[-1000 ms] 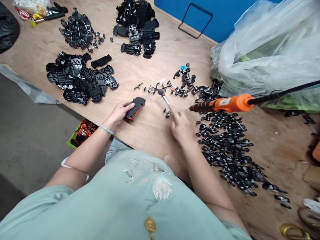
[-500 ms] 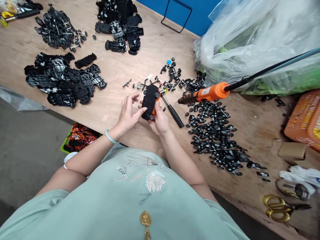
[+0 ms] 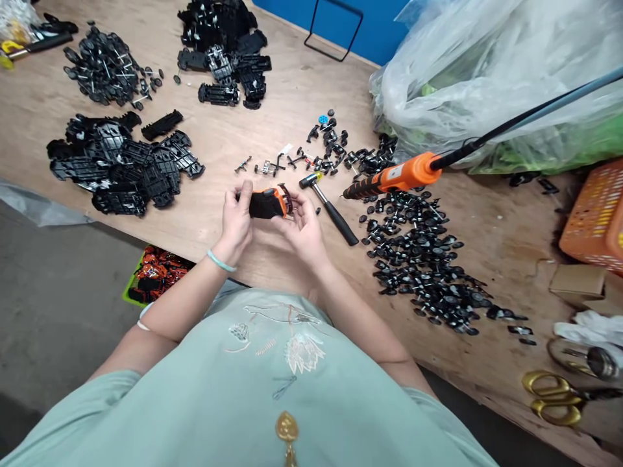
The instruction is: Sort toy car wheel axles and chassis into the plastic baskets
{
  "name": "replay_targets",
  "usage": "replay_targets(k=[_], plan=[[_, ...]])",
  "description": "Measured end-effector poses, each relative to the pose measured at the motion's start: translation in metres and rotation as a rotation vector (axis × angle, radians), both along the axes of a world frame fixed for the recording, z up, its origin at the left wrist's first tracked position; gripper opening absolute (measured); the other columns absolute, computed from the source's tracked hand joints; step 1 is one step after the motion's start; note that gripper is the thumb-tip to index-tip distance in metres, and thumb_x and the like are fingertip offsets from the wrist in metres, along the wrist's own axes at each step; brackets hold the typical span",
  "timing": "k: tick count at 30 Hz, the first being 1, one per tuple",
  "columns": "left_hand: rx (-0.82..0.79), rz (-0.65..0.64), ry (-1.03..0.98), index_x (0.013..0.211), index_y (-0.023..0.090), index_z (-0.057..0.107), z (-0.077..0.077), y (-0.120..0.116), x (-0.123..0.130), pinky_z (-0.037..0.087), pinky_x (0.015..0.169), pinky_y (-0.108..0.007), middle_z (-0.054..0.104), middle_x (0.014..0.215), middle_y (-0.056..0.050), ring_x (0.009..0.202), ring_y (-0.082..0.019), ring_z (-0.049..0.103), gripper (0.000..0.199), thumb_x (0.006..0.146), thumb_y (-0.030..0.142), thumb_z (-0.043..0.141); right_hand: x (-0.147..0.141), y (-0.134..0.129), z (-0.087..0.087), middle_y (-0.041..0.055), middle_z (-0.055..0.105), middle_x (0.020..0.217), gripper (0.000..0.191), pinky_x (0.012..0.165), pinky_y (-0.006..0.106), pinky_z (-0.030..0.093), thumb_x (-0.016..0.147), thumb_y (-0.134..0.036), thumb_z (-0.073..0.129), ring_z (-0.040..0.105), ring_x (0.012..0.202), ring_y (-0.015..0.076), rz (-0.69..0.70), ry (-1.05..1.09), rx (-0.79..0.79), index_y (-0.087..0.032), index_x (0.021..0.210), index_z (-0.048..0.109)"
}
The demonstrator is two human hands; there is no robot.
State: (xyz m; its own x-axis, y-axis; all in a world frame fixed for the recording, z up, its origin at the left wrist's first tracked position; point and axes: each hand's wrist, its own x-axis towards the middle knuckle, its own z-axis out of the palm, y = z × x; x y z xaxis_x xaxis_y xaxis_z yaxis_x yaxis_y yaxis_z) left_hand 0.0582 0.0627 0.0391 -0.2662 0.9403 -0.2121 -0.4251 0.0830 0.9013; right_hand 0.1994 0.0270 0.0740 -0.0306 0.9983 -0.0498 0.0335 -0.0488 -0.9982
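A toy car (image 3: 265, 204), orange with a black underside, is held on its side above the near table edge. My left hand (image 3: 237, 217) grips its left end, thumb on top. At the other end, my right hand (image 3: 302, 224) has its fingers around the car's orange edge; the fingertips are partly hidden. Just right of my right hand lies a small hammer (image 3: 333, 211) with a black handle. Behind the car are a few loose wheel axles (image 3: 267, 167). An orange electric screwdriver (image 3: 396, 176) hangs over a large heap of wheel axles (image 3: 418, 253).
Black car chassis (image 3: 126, 162) lie in piles at the left and back (image 3: 224, 58), beside more wheel axles (image 3: 104, 65). Plastic bags (image 3: 477, 84) bulge at the back right. An orange basket (image 3: 594, 214) and gold-handled scissors (image 3: 555, 395) are on the right. A green crate (image 3: 134, 288) of orange car parts sits below the edge.
The toy car has turned from upright to lengthwise across my view and moved left. My left hand has closed on its left end, while my right hand has shifted to the right end.
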Motion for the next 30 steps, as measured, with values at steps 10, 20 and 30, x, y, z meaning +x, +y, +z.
replay_targets(k=[10,20,30], plan=[[0.536,-0.589,0.323,0.128,0.021,0.066,0.025,-0.029,-0.044,0.058,0.103,-0.039,0.071,0.125,-0.011,0.115,-0.025,0.071,0.058,0.081,0.046,0.088,0.025,-0.011,0.04,0.0081,0.072,0.114,0.037,0.101,0.044,0.059,0.089,-0.048,0.08,0.069,0.108,0.026,0.217,-0.405,0.321,-0.025,0.117,0.072],[0.516,-0.635,0.272,0.107,0.019,0.077,0.036,-0.04,-0.048,0.062,0.091,-0.034,0.078,0.11,-0.011,0.102,-0.023,0.075,0.04,0.076,0.037,0.094,0.031,-0.027,0.056,0.0076,0.072,0.105,0.033,0.091,0.04,0.062,0.091,-0.05,0.079,0.069,0.099,0.0236,0.241,-0.4,0.441,-0.023,0.109,0.071],[0.657,-0.563,0.566,0.11,0.019,0.077,0.041,-0.045,-0.046,0.062,0.093,-0.037,0.08,0.109,-0.014,0.101,-0.025,0.077,0.043,0.078,0.044,0.091,0.031,-0.026,0.064,0.0082,0.071,0.106,0.037,0.093,0.041,0.059,0.091,-0.051,0.079,0.068,0.1,0.024,0.321,-0.458,0.491,-0.023,0.113,0.071]])
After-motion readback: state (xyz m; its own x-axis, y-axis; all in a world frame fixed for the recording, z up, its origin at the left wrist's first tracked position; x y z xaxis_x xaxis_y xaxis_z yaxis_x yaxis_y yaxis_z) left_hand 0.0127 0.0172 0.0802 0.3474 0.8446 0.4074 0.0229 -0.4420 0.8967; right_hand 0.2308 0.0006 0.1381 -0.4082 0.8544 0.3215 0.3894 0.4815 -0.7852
